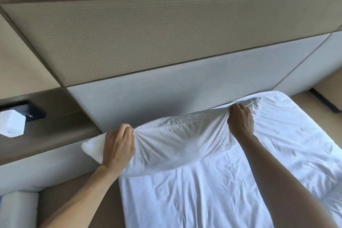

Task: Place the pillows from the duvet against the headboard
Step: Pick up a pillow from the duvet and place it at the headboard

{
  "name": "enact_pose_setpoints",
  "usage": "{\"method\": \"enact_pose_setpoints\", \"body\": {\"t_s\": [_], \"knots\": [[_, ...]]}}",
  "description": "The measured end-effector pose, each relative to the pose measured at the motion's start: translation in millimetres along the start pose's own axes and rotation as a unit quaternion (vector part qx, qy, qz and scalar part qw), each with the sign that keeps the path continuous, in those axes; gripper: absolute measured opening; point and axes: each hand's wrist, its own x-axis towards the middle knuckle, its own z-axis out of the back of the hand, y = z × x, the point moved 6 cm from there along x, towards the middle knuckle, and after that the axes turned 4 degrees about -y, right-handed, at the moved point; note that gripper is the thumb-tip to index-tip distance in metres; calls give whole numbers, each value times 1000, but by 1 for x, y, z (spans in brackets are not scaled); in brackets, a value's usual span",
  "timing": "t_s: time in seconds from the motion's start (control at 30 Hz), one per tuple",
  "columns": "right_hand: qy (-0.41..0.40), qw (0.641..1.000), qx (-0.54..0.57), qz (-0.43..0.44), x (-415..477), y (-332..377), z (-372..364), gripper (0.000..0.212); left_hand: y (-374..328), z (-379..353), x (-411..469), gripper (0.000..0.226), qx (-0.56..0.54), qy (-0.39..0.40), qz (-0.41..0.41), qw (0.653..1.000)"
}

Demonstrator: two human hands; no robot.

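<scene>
A white pillow lies crosswise at the head of the bed, its far edge close to the grey padded headboard. My left hand grips the bunched fabric near the pillow's left end. My right hand pinches its top seam near the right end. The pillow's left corner sticks out past the mattress edge. Below it spreads the wrinkled white duvet.
A brown ledge runs left of the bed, carrying a white box and a dark object. A woven beige wall panel rises above the headboard. Tan floor shows at the right; a white cushion sits bottom left.
</scene>
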Motion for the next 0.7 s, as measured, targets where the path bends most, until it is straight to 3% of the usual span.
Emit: {"method": "enact_pose_setpoints", "body": {"t_s": [0.2,0.47,0.6,0.7], "knots": [[54,998,30,5,44,38,-76,28,42,-43,32,24,14,-5,81,997],[198,977,69,-32,-9,45,-171,72,3,-88,19,58,33,79,-76,993],[245,956,158,-27,-18,57,-207,82,9,-113,13,63,58,143,-66,986],[221,953,207,-5,-8,64,-210,78,42,-124,14,70,73,142,-35,987]]}}
